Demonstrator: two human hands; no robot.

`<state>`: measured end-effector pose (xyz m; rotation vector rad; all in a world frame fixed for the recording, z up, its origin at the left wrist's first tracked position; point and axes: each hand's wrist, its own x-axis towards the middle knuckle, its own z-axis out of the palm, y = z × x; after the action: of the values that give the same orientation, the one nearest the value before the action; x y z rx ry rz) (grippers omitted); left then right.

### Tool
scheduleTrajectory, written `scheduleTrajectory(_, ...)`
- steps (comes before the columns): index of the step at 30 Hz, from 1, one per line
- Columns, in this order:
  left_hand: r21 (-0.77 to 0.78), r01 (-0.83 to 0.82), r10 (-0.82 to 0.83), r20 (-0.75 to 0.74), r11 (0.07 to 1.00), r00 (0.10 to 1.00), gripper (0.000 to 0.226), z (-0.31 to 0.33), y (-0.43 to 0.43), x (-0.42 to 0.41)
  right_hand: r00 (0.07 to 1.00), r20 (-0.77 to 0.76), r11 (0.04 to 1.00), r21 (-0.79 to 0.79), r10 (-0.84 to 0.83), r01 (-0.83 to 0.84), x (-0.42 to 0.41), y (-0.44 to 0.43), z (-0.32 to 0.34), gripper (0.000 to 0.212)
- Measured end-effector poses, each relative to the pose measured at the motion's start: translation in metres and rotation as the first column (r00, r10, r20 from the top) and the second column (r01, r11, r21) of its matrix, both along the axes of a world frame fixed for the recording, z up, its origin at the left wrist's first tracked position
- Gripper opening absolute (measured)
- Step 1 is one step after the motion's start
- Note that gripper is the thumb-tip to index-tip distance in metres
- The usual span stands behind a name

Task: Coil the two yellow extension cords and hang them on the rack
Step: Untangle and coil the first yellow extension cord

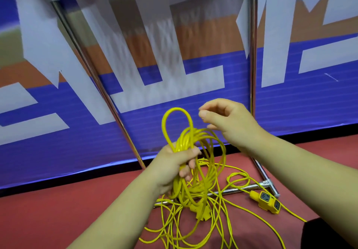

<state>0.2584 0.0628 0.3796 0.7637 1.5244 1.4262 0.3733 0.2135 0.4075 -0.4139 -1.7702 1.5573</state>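
Observation:
My left hand [174, 161] grips a bundle of yellow extension cord loops [193, 138] at mid-frame; one loop sticks up above the fist and the rest hangs below it. My right hand [226, 119] hovers just above and to the right of the bundle, fingers loosely curled, holding nothing. Loose yellow cord [193, 235] lies tangled on the red floor under the hands. A yellow socket block [268, 201] rests on the floor at the right. The chrome rack [252, 55] rises behind, its posts straddling the hands.
The rack's base bar [240, 188] and foot joint [268, 183] lie on the red floor, with cord draped across them. A blue, white and orange banner wall [58, 142] stands close behind the rack. A dark object [329, 235] sits at the bottom right corner.

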Motion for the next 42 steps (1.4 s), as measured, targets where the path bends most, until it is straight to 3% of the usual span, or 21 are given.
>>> scheduleTrajectory(2,0.078,-0.061,0.054,0.082,0.995,0.995,0.02,0.014,-0.007,-0.011,0.998,0.054,0.991,0.126,0.04,-0.047,0.007,0.007,-0.006,0.014)
scheduleTrajectory(4,0.148,-0.134,0.11,0.162,0.98,0.981,0.014,0.028,-0.016,-0.021,0.963,0.205,0.97,0.133,0.176,-0.206,0.008,0.005,-0.021,0.019)
scheduleTrajectory(7,0.245,-0.217,0.145,0.279,0.945,0.949,0.008,0.045,-0.024,-0.03,0.798,0.527,0.892,0.148,0.294,-0.426,0.006,-0.004,-0.055,0.026)
scheduleTrajectory(9,0.296,-0.24,0.136,0.333,0.925,0.933,0.009,0.053,-0.027,-0.032,0.724,0.603,0.865,0.109,0.334,-0.49,0.001,-0.012,-0.07,0.032)
scheduleTrajectory(16,0.421,-0.266,0.111,0.358,0.867,0.927,0.007,0.065,-0.041,-0.039,0.671,0.519,0.806,-0.061,0.529,-0.589,-0.027,-0.04,-0.093,0.04)
scheduleTrajectory(20,0.356,-0.335,0.204,0.358,0.872,0.911,0.019,0.053,-0.05,-0.061,0.777,0.362,0.857,-0.204,0.516,-0.474,-0.029,-0.041,-0.073,0.026)
scheduleTrajectory(22,0.226,-0.398,0.324,0.303,0.889,0.896,0.028,0.042,-0.052,-0.069,0.871,0.225,0.88,-0.311,0.436,-0.36,-0.03,-0.039,-0.057,0.021)
scheduleTrajectory(25,-0.035,-0.4,0.399,0.18,0.916,0.899,0.028,0.021,-0.052,-0.071,0.985,0.064,0.878,-0.465,0.16,-0.113,-0.034,-0.023,-0.037,0.018)
scheduleTrajectory(27,-0.147,-0.363,0.385,0.168,0.92,0.907,0.023,0.013,-0.052,-0.069,0.999,0.03,0.852,-0.523,0.013,0.004,-0.036,-0.01,-0.034,0.017)
scheduleTrajectory(29,-0.165,-0.328,0.357,0.197,0.93,0.913,0.02,0.014,-0.053,-0.066,0.998,0.055,0.846,-0.531,-0.028,0.053,-0.036,-0.002,-0.043,0.017)
scheduleTrajectory(33,0.012,-0.269,0.251,0.325,0.963,0.912,0.025,0.031,-0.056,-0.063,0.963,0.265,0.944,-0.302,-0.054,0.136,-0.041,0.002,-0.073,0.02)
scheduleTrajectory(36,0.186,-0.26,0.165,0.411,0.948,0.897,0.023,0.043,-0.057,-0.061,0.908,0.418,0.991,-0.099,-0.042,0.092,-0.045,0.005,-0.089,0.021)
scheduleTrajectory(40,0.307,-0.301,0.147,0.437,0.903,0.887,0.02,0.05,-0.056,-0.057,0.801,0.598,0.991,0.096,0.02,-0.096,-0.039,0.004,-0.09,0.016)
scheduleTrajectory(42,0.332,-0.35,0.182,0.444,0.876,0.877,0.022,0.048,-0.054,-0.059,0.703,0.711,0.923,0.256,0.023,-0.289,-0.032,-0.003,-0.084,0.013)
